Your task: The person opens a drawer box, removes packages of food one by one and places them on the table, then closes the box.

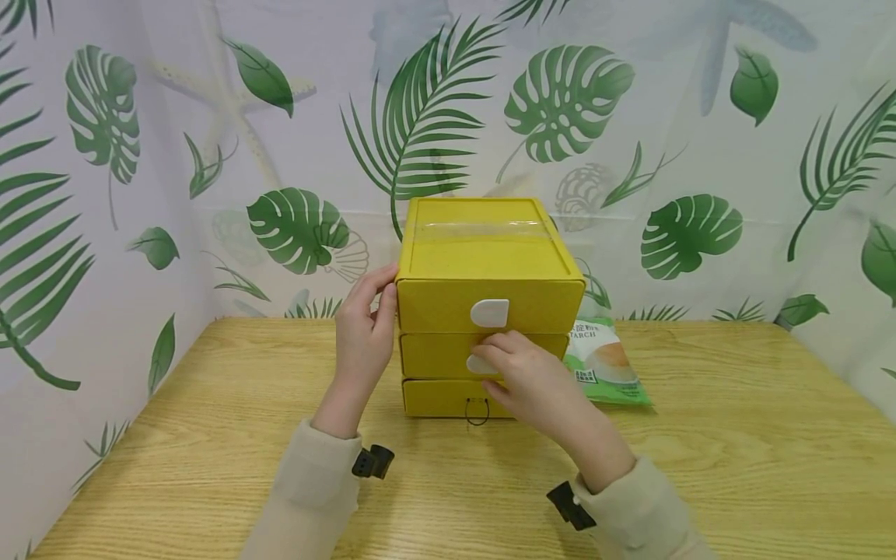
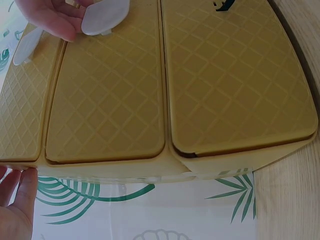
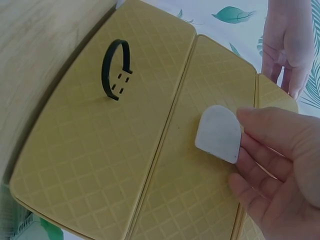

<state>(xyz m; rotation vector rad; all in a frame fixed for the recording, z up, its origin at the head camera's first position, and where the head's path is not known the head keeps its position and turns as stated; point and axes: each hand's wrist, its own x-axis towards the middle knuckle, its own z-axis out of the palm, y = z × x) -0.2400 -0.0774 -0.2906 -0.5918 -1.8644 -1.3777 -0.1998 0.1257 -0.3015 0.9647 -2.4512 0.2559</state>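
A yellow three-drawer box [image 1: 490, 257] stands on the table, all its drawer fronts pushed in. My right hand [image 1: 535, 381] has its fingers curled at the white tab handle [image 3: 218, 132] of the middle drawer [image 1: 430, 356] and pinches the tab's edge. My left hand [image 1: 364, 323] rests against the box's left side near the top front corner, its fingers fairly straight. Another white tab [image 1: 491, 313] is on the top drawer. The bottom drawer [image 3: 75, 145] carries a thin black loop handle [image 3: 106, 72].
A green and white starch packet [image 1: 605, 365] lies to the right of the box, partly hidden behind it. Clear tape [image 1: 483, 229] crosses the box's top. Behind the wooden table [image 1: 231, 404] hangs a leaf-printed cloth [image 1: 448, 101].
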